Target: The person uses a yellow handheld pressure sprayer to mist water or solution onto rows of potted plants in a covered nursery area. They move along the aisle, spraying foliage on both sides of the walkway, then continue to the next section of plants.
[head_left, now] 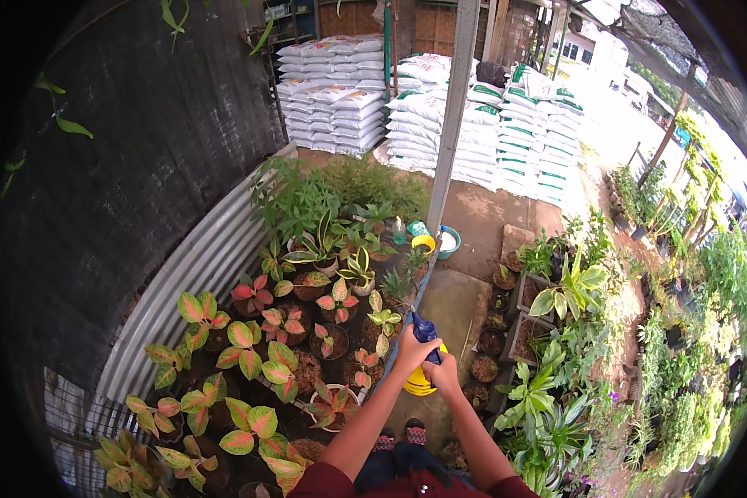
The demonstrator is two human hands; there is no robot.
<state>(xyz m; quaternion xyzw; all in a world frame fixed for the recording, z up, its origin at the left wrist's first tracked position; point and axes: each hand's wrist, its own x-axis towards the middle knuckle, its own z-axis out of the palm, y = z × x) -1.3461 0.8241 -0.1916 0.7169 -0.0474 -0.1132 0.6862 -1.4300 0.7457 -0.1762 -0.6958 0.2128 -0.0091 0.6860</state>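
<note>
My left hand [412,350] is closed round a dark blue sprayer head [424,329], whose narrow tip points away from me. Just to its right, my right hand [441,373] is closed on the lower part of the same piece, its fingers partly hidden. Directly below both hands shows a yellow rounded container [420,383]; whether it is joined to the blue piece, I cannot tell. Nearest on the left is a small potted plant with pale green leaves [383,319]. A spiky grey-green plant [397,285] grows just beyond the sprayer head.
Potted plants with pink and green leaves [242,350] crowd the left, beside corrugated sheeting [187,278]. A metal post [451,124] rises ahead, near a teal bucket [449,241] and a yellow pot [423,243]. White sacks [336,112] are stacked behind. Planters [529,339] line the path's right.
</note>
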